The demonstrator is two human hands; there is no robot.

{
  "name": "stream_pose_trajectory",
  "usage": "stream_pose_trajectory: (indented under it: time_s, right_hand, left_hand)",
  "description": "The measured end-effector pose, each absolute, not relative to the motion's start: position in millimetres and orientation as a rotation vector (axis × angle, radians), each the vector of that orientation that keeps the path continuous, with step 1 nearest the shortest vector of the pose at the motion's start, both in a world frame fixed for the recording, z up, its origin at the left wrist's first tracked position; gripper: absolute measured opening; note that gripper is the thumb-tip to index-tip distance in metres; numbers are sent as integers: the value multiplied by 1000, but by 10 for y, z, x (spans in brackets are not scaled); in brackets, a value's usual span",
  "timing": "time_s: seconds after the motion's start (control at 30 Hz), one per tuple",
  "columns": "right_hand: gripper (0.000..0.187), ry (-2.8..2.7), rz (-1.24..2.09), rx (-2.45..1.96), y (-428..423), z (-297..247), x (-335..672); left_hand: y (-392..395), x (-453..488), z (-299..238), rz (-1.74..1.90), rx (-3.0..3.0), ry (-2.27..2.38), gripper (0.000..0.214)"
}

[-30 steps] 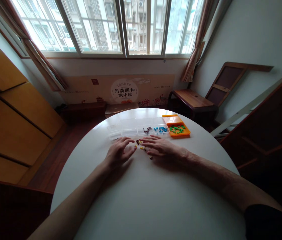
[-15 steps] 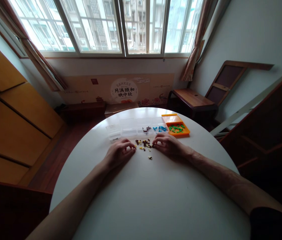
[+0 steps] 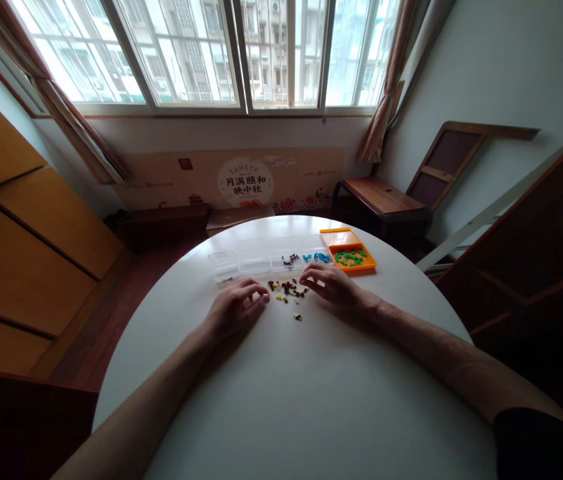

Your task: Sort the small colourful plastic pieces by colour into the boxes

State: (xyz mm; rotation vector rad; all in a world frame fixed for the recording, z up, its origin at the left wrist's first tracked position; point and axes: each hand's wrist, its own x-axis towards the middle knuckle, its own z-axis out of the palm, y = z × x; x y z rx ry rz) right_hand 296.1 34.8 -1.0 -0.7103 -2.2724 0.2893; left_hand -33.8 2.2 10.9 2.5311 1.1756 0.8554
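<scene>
A loose pile of small dark brown and yellow pieces (image 3: 288, 288) lies on the white table, with one more piece (image 3: 298, 317) apart on the near side. At the pile's left edge is my left hand (image 3: 238, 303), its fingers curled and thumb close to the index; whatever may be between the tips is too small to name. My right hand (image 3: 330, 283) hovers at the pile's right edge, fingers bent and slightly apart, nothing visible in them. Behind the pile stands a clear compartment box (image 3: 254, 265), with dark pieces (image 3: 290, 259) and blue pieces (image 3: 316, 257) in separate compartments.
An orange box (image 3: 361, 269) with its lid open holds green pieces (image 3: 350, 257), right of the clear box. The round white table (image 3: 281, 400) has a curved edge. Beyond it are a wooden chair (image 3: 381, 193), a printed cardboard panel (image 3: 161, 180) and a window.
My right hand has shifted slightly back and its fingertips have lifted from the pile's right edge. My left hand stays nearly in place. The view has shifted a little.
</scene>
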Motion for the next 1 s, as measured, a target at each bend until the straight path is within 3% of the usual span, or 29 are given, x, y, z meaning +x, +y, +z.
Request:
stream_pose_trajectory:
  time_s: [0.4, 0.8, 1.0]
  right_hand:
    - [11, -2057, 126, -994, 805, -26, 2668]
    - [15, -2303, 247, -686, 349, -19, 3004]
    - [20, -2337, 294, -706, 360, -40, 3010]
  left_hand:
    - [45, -369, 84, 887, 2586, 1269, 21]
    - [4, -167, 206, 781, 2519, 1565, 24]
    - [57, 11, 244, 727, 2568, 1656, 15]
